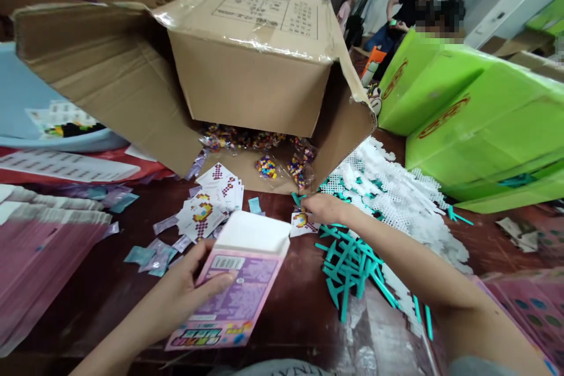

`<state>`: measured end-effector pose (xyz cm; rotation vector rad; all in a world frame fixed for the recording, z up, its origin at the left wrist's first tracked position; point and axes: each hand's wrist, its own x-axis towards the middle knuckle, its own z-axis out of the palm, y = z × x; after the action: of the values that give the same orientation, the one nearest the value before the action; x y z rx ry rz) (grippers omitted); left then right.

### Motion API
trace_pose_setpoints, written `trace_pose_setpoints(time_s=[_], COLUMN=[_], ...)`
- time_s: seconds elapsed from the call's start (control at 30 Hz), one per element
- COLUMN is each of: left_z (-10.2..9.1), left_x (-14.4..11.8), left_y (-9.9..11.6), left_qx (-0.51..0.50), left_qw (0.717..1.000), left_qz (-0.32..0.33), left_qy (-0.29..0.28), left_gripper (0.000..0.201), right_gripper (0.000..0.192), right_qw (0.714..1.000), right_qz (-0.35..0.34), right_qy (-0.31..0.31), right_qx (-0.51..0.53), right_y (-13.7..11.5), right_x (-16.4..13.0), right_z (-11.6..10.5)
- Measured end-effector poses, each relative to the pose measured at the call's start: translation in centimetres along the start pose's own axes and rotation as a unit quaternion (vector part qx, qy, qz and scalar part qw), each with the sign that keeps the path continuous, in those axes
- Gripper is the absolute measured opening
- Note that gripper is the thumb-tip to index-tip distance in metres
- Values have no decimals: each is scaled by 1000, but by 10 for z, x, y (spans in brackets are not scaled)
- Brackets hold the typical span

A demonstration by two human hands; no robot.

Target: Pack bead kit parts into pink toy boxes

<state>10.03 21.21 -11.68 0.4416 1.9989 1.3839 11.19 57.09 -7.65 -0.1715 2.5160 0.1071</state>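
My left hand (198, 282) grips a pink-and-purple cardboard box (242, 288), tilted, its white top flap open toward the carton. My right hand (325, 209) reaches to the carton's front edge, fingers closed around a small teal plastic tool (298, 198). Just under those fingers is a printed card (304, 224); whether they also hold it I cannot tell. Clear bags of coloured beads (266, 167) lie in the carton's mouth. Left of them sit pattern cards (202, 214) and small purple and teal sachets (155, 257). Teal plastic tools (352, 267) are piled below my right forearm.
A large open carton (251, 82) stands ahead with spread flaps. White perforated sheets (392, 205) heap at right beside green boxes (484, 117). Stacked pink boxes (48, 270) and a blue basin (53, 140) are at left. Other people are in the background.
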Motion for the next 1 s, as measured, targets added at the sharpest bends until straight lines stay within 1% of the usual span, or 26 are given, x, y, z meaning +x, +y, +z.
trace_pose_setpoints(time_s=[0.07, 0.1, 0.17, 0.23, 0.33, 0.43, 0.53, 0.63, 0.73, 0.83, 0.87, 0.93, 1.0], left_z=[2, 4, 10, 18, 28, 34, 34, 30, 24, 22, 23, 29, 39], left_x=[-6, -9, -14, -17, -17, -17, -19, -23, -28, -29, -29, -27, -23], left_y=[1, 2, 3, 0, -9, -18, -22, -21, -18, -16, -16, -16, -16], left_qx=[-65, -89, -125, -151, -170, -158, -128, -100, -81, -61, -56, -49, -46], left_qw=[996, 993, 987, 982, 980, 984, 990, 994, 995, 996, 997, 997, 998], left_qz=[-31, -49, -80, -93, -74, -50, -34, -41, -51, -45, -43, -42, -36], left_qy=[46, 57, 61, 60, 66, 64, 47, 30, 31, 39, 41, 39, 35], left_gripper=[67, 69, 73, 75, 77, 76, 74, 71, 68, 65, 64, 60, 56], right_gripper=[32, 33, 32, 28, 31, 34, 30, 31, 40, 53, 52, 41, 31], right_qw=[1000, 1000, 1000, 1000, 999, 999, 999, 1000, 999, 991, 985, 975, 970], right_qz=[-5, -6, 1, 16, 30, 26, 7, -17, -23, -36, -47, -80, -125], right_qy=[3, 4, -5, -15, -18, -25, -24, -15, 12, 72, 93, 124, 134], right_qx=[12, 15, 10, -7, -32, -39, -28, -1, 29, 109, 136, 164, 161], right_y=[4, 7, 12, 15, 14, 6, -3, -6, 1, 12, 13, 8, -3], right_x=[-5, -7, -9, -8, -1, 8, 10, 0, -18, -37, -44, -55, -65], right_z=[1, 1, 0, 0, 0, 4, 8, 7, -4, -23, -30, -42, -51])
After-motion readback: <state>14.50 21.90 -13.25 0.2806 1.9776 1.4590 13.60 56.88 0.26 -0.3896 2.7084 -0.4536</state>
